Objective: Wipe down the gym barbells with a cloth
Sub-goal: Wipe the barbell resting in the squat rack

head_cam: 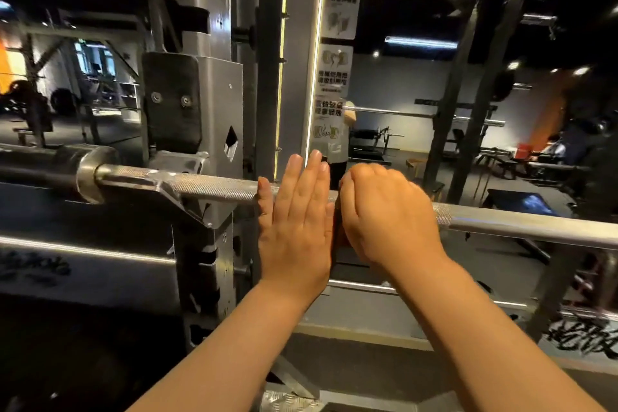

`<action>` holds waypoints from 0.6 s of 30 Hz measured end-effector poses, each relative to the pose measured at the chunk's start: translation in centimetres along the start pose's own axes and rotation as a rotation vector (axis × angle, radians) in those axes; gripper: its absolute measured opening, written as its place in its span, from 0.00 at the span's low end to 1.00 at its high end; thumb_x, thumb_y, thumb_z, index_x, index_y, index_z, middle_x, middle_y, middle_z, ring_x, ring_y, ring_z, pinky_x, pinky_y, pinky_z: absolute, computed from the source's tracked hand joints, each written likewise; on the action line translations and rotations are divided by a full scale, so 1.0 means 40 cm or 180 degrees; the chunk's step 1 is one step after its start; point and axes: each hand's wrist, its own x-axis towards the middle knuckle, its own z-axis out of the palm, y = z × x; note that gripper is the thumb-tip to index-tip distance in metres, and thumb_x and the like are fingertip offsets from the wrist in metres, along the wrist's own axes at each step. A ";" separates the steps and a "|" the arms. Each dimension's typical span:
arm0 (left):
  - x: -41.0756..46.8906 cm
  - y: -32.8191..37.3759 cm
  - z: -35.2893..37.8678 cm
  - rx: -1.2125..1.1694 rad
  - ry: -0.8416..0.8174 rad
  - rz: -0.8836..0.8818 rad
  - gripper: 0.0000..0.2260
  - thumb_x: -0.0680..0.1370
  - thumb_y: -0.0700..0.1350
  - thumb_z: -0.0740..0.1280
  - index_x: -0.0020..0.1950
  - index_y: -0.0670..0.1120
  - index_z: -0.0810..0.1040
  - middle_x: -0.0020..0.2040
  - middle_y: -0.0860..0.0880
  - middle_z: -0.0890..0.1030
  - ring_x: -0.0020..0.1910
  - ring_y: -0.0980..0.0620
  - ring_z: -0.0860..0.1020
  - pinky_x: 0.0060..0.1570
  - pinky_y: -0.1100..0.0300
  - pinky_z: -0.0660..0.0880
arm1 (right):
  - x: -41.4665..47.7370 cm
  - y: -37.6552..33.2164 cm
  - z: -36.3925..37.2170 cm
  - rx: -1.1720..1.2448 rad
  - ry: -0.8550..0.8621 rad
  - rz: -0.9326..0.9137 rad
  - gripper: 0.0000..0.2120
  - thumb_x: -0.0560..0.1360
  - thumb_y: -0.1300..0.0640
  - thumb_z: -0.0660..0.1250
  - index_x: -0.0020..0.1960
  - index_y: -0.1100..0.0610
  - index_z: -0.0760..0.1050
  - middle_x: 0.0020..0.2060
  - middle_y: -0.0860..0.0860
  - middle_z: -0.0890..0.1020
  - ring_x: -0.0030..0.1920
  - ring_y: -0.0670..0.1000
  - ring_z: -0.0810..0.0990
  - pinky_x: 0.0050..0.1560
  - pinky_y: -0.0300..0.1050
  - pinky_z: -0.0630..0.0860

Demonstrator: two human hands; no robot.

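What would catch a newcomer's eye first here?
Two bare hands meet mid-picture. The left grip lies flat, fingers straight, across a knurled steel bar, and the right grip curls over the bar beside it. To the left, the bar rests on a hook of a grey rack.

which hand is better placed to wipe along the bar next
Probably the right hand: its fingers curl over the barbell, ready to slide along it. The left hand lies flat against the bar, fingers straight.
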 end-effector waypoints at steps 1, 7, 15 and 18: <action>0.000 0.000 -0.001 -0.0005 0.0006 0.0003 0.21 0.86 0.44 0.55 0.79 0.39 0.65 0.80 0.43 0.63 0.82 0.45 0.55 0.80 0.43 0.40 | -0.008 0.003 0.009 0.0074 0.0116 -0.0014 0.13 0.84 0.51 0.54 0.55 0.52 0.76 0.48 0.49 0.79 0.49 0.53 0.78 0.48 0.49 0.72; 0.004 0.004 -0.007 -0.0081 0.0016 -0.0046 0.22 0.87 0.47 0.52 0.78 0.40 0.66 0.80 0.44 0.64 0.81 0.44 0.57 0.80 0.43 0.41 | -0.133 0.010 0.101 0.0390 0.1097 -0.0462 0.22 0.81 0.57 0.60 0.74 0.61 0.72 0.69 0.57 0.75 0.71 0.58 0.71 0.76 0.60 0.62; -0.001 -0.002 -0.001 -0.0028 0.0056 0.0024 0.22 0.85 0.42 0.58 0.79 0.38 0.64 0.80 0.42 0.63 0.81 0.43 0.56 0.79 0.43 0.39 | -0.057 -0.001 0.051 0.0229 0.0742 -0.0183 0.17 0.85 0.49 0.52 0.59 0.54 0.78 0.53 0.50 0.81 0.52 0.54 0.78 0.54 0.52 0.71; 0.002 -0.004 -0.010 -0.0038 -0.0045 0.0020 0.22 0.85 0.45 0.54 0.79 0.39 0.65 0.80 0.43 0.63 0.81 0.43 0.57 0.79 0.43 0.40 | -0.098 0.037 0.056 0.0167 0.0756 -0.0465 0.19 0.85 0.47 0.55 0.68 0.55 0.75 0.61 0.53 0.79 0.60 0.55 0.76 0.61 0.53 0.69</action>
